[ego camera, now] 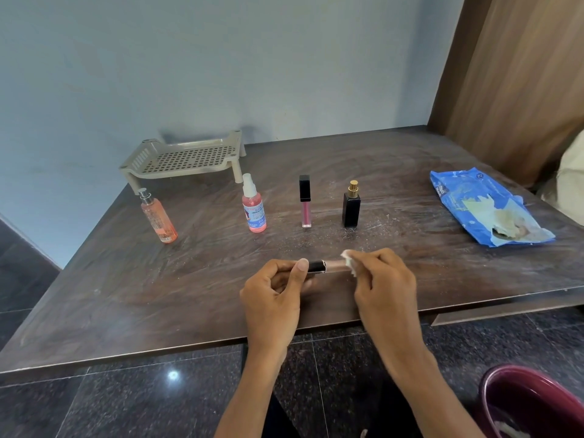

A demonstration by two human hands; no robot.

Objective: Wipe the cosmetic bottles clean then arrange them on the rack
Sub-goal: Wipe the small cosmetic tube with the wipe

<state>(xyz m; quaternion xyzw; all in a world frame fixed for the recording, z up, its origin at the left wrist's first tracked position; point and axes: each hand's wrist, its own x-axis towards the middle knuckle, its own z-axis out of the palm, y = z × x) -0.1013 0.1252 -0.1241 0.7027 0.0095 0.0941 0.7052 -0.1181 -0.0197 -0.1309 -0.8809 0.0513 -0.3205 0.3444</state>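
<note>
A slim rose-gold cosmetic tube with black cap (pixel 325 266) is gripped at its cap by the left hand (pixel 271 298) above the dark wooden counter (pixel 158 295); a white wipe (pixel 350 262), pinched in the right hand (pixel 384 279), is rubbed along it. Wiping is judged under way; placement on the beige perforated plastic rack (pixel 186 159) is required next

Gaps between the standing bottles (pixel 253 205) look passable toward the rack (pixel 186 159).

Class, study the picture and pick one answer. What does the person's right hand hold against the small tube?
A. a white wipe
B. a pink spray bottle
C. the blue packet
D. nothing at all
A: the right hand pinches a white wipe against the tube, which the left hand grips at its black end.
</note>
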